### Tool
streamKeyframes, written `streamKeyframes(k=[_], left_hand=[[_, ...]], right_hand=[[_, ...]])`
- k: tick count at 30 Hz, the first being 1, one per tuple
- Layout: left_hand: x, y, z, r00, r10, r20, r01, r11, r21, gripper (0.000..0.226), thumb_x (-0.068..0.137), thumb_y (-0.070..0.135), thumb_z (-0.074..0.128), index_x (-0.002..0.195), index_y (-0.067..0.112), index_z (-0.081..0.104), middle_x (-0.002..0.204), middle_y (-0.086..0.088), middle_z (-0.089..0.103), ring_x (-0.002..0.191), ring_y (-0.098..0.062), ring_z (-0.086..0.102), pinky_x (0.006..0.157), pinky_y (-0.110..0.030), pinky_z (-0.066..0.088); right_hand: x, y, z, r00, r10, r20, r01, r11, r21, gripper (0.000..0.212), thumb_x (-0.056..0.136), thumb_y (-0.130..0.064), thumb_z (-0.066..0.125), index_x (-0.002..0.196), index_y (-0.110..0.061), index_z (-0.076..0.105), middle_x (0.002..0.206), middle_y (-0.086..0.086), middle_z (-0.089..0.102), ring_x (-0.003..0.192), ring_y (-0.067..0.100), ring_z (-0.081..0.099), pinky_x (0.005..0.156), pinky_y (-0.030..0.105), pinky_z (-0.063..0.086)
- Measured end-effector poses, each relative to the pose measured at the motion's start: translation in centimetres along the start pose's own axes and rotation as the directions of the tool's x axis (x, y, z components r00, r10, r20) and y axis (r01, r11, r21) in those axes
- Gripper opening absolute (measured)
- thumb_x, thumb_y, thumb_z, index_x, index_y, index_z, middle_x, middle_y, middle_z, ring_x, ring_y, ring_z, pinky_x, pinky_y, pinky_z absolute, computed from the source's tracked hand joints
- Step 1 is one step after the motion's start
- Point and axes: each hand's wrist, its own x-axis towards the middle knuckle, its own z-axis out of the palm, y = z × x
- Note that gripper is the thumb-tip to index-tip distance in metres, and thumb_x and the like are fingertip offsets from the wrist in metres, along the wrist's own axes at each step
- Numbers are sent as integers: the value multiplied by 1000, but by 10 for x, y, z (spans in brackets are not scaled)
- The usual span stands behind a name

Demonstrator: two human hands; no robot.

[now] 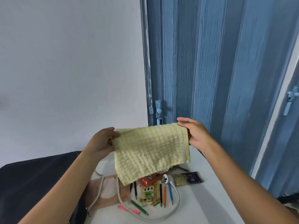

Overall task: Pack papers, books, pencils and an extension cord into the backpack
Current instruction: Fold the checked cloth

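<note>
I hold a yellow-and-white checked cloth (152, 151) up above the white table (210, 199). My left hand (103, 141) grips its left top corner and my right hand (194, 135) grips its right top corner. Under the cloth lie several pencils (165, 196), a pink pen (129, 210), a white extension cord (176, 202) looped around them, a colourful small book (148, 191) and a dark booklet (189, 178). The dark backpack (37, 183) lies at the lower left. A pale pink paper (108, 189) rests beside it, partly under the cord.
A white wall stands behind the table on the left. A blue folding door (210, 70) with a latch is close behind on the right. The table's right edge runs near my right forearm.
</note>
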Motion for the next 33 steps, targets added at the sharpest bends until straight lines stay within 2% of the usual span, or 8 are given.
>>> streamKeyframes(k=[5, 10, 15, 21, 24, 27, 30, 33], left_hand=[[-4, 18, -5, 989, -85, 117, 79, 995, 59, 25, 82, -5, 61, 75, 15, 49, 80, -8, 53, 72, -24, 54, 62, -40, 60], [-5, 25, -12, 979, -64, 193, 85, 991, -102, 22, 81, -11, 54, 93, 7, 56, 97, -19, 60, 88, -32, 61, 69, -46, 60], [-14, 28, -11, 977, 46, 208, -83, 981, 173, 43, 81, -25, 51, 112, 6, 52, 95, -23, 59, 73, -26, 66, 66, -29, 60], [-20, 37, -11, 902, 370, 224, -419, 622, 662, 27, 72, -16, 69, 84, 7, 67, 92, -11, 65, 71, -18, 62, 60, -24, 54], [-20, 43, -11, 852, 442, 281, -464, 386, 797, 12, 76, 0, 72, 74, 12, 73, 67, 0, 70, 61, -10, 63, 64, -29, 51], [-20, 48, -9, 811, 500, 303, -465, 239, 852, 7, 79, 8, 73, 73, 13, 74, 50, 20, 60, 50, 4, 53, 57, -18, 38], [-17, 52, -12, 813, 522, 257, -484, 363, 796, 6, 83, 8, 71, 78, 11, 74, 58, 14, 64, 51, 2, 50, 58, -21, 37], [-14, 50, -11, 812, 564, 148, -480, 502, 719, 8, 85, 6, 68, 79, 9, 72, 71, -4, 67, 56, -12, 55, 56, -26, 42]], right_hand=[[-3, -15, -1, 999, -41, 35, 36, 990, 135, 28, 89, 12, 45, 94, -8, 64, 74, 6, 61, 66, 16, 59, 62, 27, 48], [-5, -20, -4, 997, -73, 10, 69, 974, 215, 29, 90, 14, 40, 94, -3, 63, 78, 9, 56, 74, 20, 57, 74, 31, 49], [-8, -27, -7, 997, -78, -7, 77, 970, 230, 28, 88, 15, 47, 101, -2, 65, 85, 11, 61, 80, 19, 61, 84, 31, 51], [-15, -30, -8, 990, -143, 21, 143, 989, -38, 31, 79, 15, 62, 101, -7, 68, 92, 13, 64, 84, 23, 64, 81, 32, 53], [-14, -29, -9, 937, -348, 27, 313, 805, -504, 22, 80, 3, 70, 91, -15, 71, 82, 4, 64, 78, 18, 61, 72, 27, 49], [-15, -32, -9, 851, -504, 145, 443, 543, -713, 14, 84, -5, 70, 77, -17, 69, 67, -2, 60, 60, 9, 51, 59, 21, 39], [-17, -38, -10, 785, -591, 186, 473, 378, -796, 15, 85, -11, 70, 70, -13, 67, 69, -2, 60, 66, 9, 52, 60, 22, 37], [-23, -47, -3, 795, -586, 157, 444, 386, -809, 16, 86, -16, 69, 72, -8, 67, 72, 2, 65, 66, 16, 58, 60, 23, 42]])
